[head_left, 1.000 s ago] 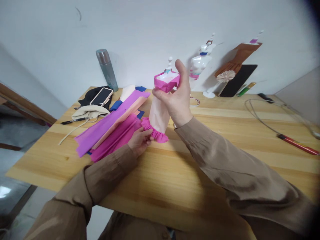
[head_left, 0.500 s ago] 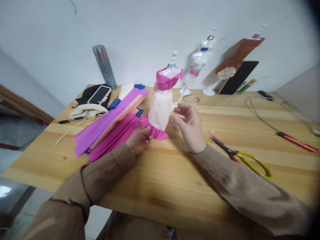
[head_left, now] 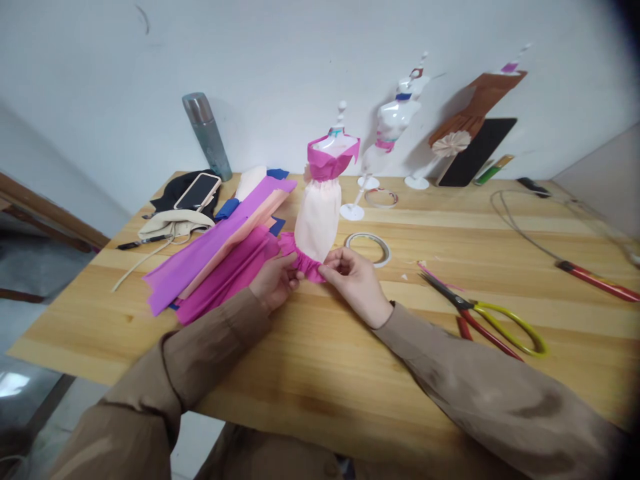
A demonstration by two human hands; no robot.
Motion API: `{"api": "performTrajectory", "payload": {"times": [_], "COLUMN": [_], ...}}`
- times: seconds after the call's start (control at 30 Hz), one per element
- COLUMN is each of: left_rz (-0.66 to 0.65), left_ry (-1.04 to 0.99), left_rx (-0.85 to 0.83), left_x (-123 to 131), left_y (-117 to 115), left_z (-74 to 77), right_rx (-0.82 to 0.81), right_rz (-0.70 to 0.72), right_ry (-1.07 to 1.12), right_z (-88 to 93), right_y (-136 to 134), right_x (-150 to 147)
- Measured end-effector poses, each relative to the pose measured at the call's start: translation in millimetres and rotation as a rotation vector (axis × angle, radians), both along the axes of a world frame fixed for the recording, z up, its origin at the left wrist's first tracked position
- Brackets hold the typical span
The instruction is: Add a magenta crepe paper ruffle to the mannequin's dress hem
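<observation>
The left hand (head_left: 277, 280) and right hand (head_left: 357, 283) both pinch the pink ruffle (head_left: 311, 267) of the dress (head_left: 317, 220) on a mannequin (head_left: 336, 143) over the table (head_left: 320, 353), apparently arranging its hem, which calls for gentle tugs.

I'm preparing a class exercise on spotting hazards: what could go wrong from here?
1. The left hand and right hand both pinch the ruffle; uneven pulling might tear or loosen it.
2. The scissors lie close to the right sleeve, which could snag or shift them.
</observation>
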State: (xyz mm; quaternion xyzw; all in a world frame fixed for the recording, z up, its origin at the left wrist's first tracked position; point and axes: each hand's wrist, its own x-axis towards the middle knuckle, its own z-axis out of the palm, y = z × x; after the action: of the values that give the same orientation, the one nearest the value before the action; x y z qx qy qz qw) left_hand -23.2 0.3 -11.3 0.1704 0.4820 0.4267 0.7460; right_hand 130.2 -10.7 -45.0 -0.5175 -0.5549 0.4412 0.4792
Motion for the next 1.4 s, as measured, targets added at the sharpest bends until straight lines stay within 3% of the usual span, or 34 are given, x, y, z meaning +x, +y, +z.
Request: {"api": "performTrajectory", "payload": {"times": [0.27, 0.67, 1.07, 1.4], "left_rz": [-0.015, -0.068, -0.073, -0.095], "left_ry": [-0.017, -0.029, -0.042, -0.051], "left_rx": [-0.01, -0.003, -0.013, -0.047], "left_x": [-1.7, -2.0, -1.9, -3.9], "left_y": [2.0, 2.9, 2.6, 4.0], "left_z": [-4.2, -2.1, -2.5, -1.4], "right_rx": [0.043, 0.446, 0.356, 0.477], "right_rz": [-0.027, 0.05, 0.028, 0.099], "right_ry": [-0.026, -0.404, -0.266, -0.318], "right_z": [-6.6, -11.3, -6.7, -1.2], "right_y": [-5.0, -12.6, -2.4, -8.7], "right_x": [-4.5, -3.7, -0.2, -2.4]}}
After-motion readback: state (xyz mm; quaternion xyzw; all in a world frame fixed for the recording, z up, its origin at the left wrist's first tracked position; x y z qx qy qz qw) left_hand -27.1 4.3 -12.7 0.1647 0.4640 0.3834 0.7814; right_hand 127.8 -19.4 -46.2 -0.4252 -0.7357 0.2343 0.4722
